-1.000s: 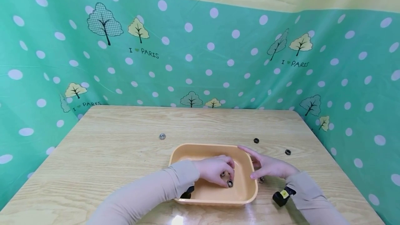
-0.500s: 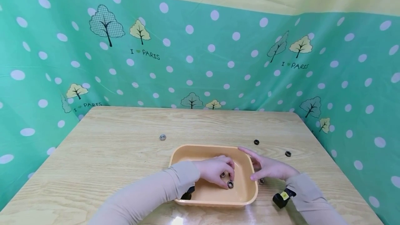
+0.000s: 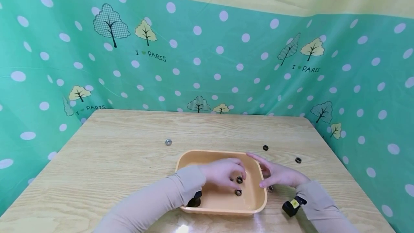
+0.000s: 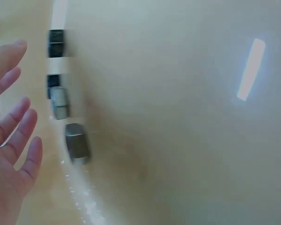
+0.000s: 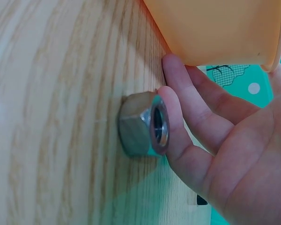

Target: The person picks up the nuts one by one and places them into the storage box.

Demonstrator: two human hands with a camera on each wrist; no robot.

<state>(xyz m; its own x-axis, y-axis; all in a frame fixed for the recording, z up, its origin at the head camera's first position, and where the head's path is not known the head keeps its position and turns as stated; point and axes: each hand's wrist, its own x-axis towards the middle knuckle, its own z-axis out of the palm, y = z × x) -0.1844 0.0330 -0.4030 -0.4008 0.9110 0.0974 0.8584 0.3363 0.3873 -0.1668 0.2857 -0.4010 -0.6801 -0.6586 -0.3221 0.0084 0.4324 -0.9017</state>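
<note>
A peach plastic tub (image 3: 223, 210) stands on the table. My left hand (image 3: 223, 172) is inside it, fingers loosely bent and apart, holding nothing. Beside its fingertips lie a dark hex nut (image 3: 239, 179) and a metal hex nut (image 3: 238, 192). In the left wrist view several nuts sit in a row near the hand, among them a large nut (image 4: 77, 143) and a black nut (image 4: 56, 43). My right hand (image 3: 283, 173) grips the tub's right end, thumb at the rim and other fingers along the outer wall. A silver hex nut (image 5: 143, 124) lies on the table touching or close by those fingers.
A silver nut (image 3: 168, 142) lies behind the tub at the left. Two black nuts, one nearer the tub (image 3: 265, 147) and one farther right (image 3: 298, 160), lie on the wooden table (image 3: 129, 136). A green dotted curtain (image 3: 207, 64) surrounds the table.
My left fingers have loosened and lifted slightly away from the nuts in the tub, uncovering a dark nut more fully. My right hand stays on the tub.
</note>
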